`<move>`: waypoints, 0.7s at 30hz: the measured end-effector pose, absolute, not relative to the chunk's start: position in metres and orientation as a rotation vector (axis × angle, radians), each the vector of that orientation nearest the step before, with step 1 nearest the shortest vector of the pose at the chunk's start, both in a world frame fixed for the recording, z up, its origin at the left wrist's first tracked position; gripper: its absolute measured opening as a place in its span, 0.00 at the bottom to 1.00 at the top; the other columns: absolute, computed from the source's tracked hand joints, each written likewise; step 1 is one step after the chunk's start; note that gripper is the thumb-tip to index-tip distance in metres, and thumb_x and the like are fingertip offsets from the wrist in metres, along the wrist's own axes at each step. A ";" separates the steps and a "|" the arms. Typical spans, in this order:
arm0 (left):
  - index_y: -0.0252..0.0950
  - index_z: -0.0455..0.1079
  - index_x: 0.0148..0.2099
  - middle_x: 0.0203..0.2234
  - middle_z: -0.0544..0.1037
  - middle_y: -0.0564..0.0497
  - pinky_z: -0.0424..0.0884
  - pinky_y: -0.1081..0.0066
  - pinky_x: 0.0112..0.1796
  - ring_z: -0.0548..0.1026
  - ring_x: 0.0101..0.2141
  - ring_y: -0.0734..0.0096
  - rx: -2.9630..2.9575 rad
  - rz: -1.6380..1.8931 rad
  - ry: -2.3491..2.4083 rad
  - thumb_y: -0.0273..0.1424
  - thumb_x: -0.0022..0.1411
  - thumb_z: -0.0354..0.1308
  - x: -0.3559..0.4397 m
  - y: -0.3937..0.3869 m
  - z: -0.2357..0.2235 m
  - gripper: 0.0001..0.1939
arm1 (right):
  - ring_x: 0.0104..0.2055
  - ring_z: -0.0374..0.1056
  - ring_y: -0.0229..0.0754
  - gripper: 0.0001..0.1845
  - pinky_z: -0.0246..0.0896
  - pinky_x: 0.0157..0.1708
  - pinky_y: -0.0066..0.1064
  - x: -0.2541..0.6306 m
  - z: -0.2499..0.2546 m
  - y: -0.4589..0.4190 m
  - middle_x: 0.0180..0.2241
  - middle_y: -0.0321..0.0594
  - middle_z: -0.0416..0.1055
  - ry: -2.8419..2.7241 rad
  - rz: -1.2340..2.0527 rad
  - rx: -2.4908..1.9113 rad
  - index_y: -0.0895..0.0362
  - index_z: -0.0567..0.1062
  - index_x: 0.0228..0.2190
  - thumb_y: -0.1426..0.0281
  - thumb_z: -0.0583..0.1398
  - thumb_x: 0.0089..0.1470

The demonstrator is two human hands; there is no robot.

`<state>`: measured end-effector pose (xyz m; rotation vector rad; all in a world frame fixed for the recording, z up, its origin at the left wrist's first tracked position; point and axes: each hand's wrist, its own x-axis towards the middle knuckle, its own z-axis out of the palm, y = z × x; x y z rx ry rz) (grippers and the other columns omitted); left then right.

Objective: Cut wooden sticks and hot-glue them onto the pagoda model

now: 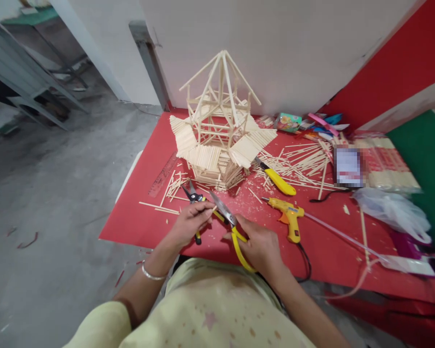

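My right hand [260, 241] is closed around the yellow handles of a pair of scissors [232, 220], whose blades point up and left. Between the fingertips of my left hand [192, 223] is a short wooden stick [214, 208], its end close to the scissor blades. Whether the blades touch the stick I cannot tell. Under and behind my left hand lie black-and-yellow pliers [193, 194], partly hidden. Beyond both hands stands a model house [221, 116] built of thin sticks, with an open roof frame and slatted panels around its base.
On the red table [130, 212] lie a yellow glue gun [289, 215] with its cord, a yellow utility knife [280, 181], a clear ruler [162, 175] and many loose sticks [308, 159]. Packs of sticks [387, 164] and a plastic bag [393, 212] are at the right. A wall stands behind.
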<state>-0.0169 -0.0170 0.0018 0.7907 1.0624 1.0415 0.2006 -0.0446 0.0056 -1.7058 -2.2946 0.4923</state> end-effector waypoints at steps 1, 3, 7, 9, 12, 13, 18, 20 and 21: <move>0.34 0.75 0.42 0.19 0.70 0.56 0.52 0.79 0.17 0.60 0.15 0.84 0.790 1.060 1.068 0.41 0.55 0.67 -0.017 -0.016 0.005 0.17 | 0.38 0.74 0.41 0.22 0.56 0.32 0.27 0.203 0.005 -0.046 0.39 0.37 0.79 -2.292 0.500 -1.743 0.47 0.71 0.54 0.55 0.55 0.62; 0.34 0.74 0.40 0.19 0.71 0.56 0.51 0.79 0.16 0.59 0.15 0.85 0.796 1.121 1.085 0.41 0.57 0.66 -0.018 -0.014 0.007 0.16 | 0.37 0.74 0.43 0.25 0.56 0.31 0.28 0.208 0.004 -0.048 0.38 0.40 0.78 -2.271 0.408 -1.895 0.49 0.69 0.57 0.53 0.53 0.62; 0.35 0.69 0.41 0.25 0.76 0.53 0.53 0.81 0.17 0.59 0.15 0.87 0.812 1.170 1.044 0.38 0.60 0.64 -0.017 -0.009 0.000 0.13 | 0.39 0.73 0.45 0.28 0.60 0.34 0.30 0.215 -0.002 -0.053 0.41 0.47 0.77 -2.246 0.191 -2.008 0.58 0.68 0.58 0.56 0.52 0.63; 0.35 0.68 0.40 0.28 0.78 0.51 0.54 0.81 0.16 0.61 0.15 0.86 0.803 1.131 1.020 0.38 0.60 0.63 -0.010 -0.007 -0.001 0.13 | 0.43 0.72 0.45 0.25 0.62 0.40 0.31 0.220 -0.007 -0.056 0.46 0.48 0.76 -2.283 0.194 -1.874 0.57 0.69 0.57 0.61 0.52 0.63; 0.35 0.67 0.38 0.27 0.77 0.52 0.52 0.82 0.13 0.62 0.14 0.86 0.756 1.099 0.991 0.38 0.59 0.65 0.001 -0.002 0.006 0.14 | 0.47 0.71 0.46 0.22 0.62 0.45 0.33 0.240 -0.015 -0.059 0.48 0.47 0.75 -2.218 0.161 -1.837 0.52 0.71 0.55 0.62 0.54 0.62; 0.35 0.67 0.39 0.25 0.75 0.54 0.51 0.82 0.13 0.62 0.14 0.85 0.735 1.101 0.976 0.37 0.58 0.66 0.004 0.000 0.010 0.14 | 0.48 0.70 0.48 0.22 0.62 0.45 0.34 0.251 -0.017 -0.059 0.48 0.48 0.74 -2.143 0.115 -1.922 0.52 0.71 0.55 0.62 0.54 0.61; 0.35 0.69 0.39 0.17 0.68 0.59 0.56 0.82 0.13 0.62 0.14 0.82 0.645 1.146 0.870 0.35 0.56 0.68 0.007 0.013 0.023 0.13 | 0.48 0.70 0.55 0.27 0.62 0.40 0.39 0.302 -0.017 -0.043 0.48 0.55 0.72 -1.743 0.129 -2.477 0.59 0.72 0.52 0.56 0.55 0.57; 0.35 0.69 0.38 0.19 0.69 0.58 0.58 0.82 0.13 0.63 0.15 0.83 0.612 1.192 0.844 0.34 0.55 0.69 0.007 0.018 0.025 0.14 | 0.46 0.71 0.54 0.27 0.61 0.37 0.39 0.313 -0.019 -0.034 0.46 0.53 0.73 -1.659 0.341 -2.577 0.58 0.72 0.50 0.54 0.54 0.56; 0.34 0.69 0.38 0.20 0.70 0.57 0.58 0.82 0.14 0.64 0.16 0.83 0.597 1.209 0.836 0.34 0.54 0.69 0.008 0.020 0.025 0.14 | 0.45 0.72 0.54 0.27 0.61 0.37 0.38 0.317 -0.020 -0.031 0.46 0.52 0.74 -1.625 0.433 -2.589 0.57 0.72 0.50 0.53 0.54 0.55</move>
